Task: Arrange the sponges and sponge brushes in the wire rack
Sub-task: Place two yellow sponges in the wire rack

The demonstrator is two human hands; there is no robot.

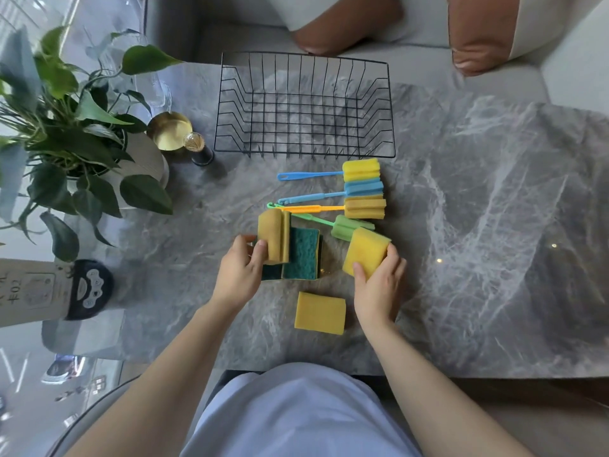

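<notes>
So your left hand (pixel 242 270) and right hand (pixel 379 278) each grip a sponge (pixel 274 238) lifted off the counter (pixel 478 225), probably to load the empty rack (pixel 304 107); brushes (pixel 359 189) lie before it.

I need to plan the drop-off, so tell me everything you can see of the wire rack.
The wire rack is a black rectangular basket of thin metal wire, with a grid floor and outward-sloping barred sides. It stands upright on the grey marble table, apparently empty, beyond the sponge brushes. Neither hand touches it.
</notes>
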